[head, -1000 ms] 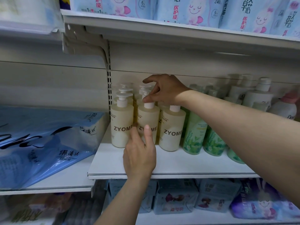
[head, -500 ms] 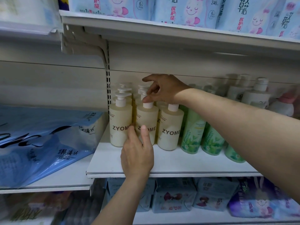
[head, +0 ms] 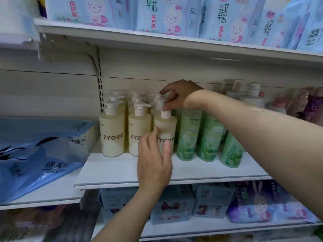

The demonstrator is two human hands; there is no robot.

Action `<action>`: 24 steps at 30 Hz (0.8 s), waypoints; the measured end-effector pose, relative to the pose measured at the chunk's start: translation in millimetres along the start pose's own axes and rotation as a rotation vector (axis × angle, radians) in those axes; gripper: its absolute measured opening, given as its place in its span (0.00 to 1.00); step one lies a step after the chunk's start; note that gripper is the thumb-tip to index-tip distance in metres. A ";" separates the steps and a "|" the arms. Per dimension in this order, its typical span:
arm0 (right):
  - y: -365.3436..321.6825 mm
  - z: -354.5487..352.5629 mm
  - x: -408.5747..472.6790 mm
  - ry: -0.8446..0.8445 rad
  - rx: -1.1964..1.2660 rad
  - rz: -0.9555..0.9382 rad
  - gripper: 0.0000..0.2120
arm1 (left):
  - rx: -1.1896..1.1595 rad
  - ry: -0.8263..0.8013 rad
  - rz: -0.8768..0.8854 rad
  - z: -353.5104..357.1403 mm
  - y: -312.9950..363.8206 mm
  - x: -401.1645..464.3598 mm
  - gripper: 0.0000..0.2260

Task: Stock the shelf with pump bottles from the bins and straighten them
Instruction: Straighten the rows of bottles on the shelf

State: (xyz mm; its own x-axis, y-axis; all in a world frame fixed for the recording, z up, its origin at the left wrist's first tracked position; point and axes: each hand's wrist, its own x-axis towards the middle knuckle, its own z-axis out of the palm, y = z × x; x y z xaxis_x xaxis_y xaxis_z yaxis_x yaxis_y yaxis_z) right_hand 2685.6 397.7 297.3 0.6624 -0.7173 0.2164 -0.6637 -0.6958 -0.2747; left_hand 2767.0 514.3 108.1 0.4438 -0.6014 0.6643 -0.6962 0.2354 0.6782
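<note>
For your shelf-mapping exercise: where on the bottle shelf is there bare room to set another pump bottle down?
Bare room: the front strip of the shelf ahead of the cream ZYOME bottles, and ahead of the green bottles. Crowded: the rows behind, and around the right-hand ZYOME bottle, held by the left hand and right hand.

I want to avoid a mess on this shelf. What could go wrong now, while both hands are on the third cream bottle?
1. The right hand pinches only the pump; twisting may tip the bottle against the green bottles.
2. The left hand could nudge the middle bottle.
</note>
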 end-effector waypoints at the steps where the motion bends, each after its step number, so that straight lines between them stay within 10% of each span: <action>1: 0.8 0.7 0.7 -0.001 0.005 -0.004 0.28 | 0.006 0.004 -0.032 1.9 -1.4 1.4 0.28; 24: 18.1 0.0 37.5 -0.012 0.059 -0.023 0.31 | 0.129 -0.051 0.054 3.6 -4.5 -3.8 0.24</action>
State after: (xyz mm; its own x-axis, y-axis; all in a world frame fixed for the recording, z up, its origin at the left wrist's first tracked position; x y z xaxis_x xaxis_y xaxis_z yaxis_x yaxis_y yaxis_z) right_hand 2698.4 358.2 300.4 0.6816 -0.7004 0.2119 -0.6268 -0.7082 -0.3248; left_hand 2766.5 512.7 101.4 0.3771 -0.6294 0.6794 -0.7864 0.1699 0.5939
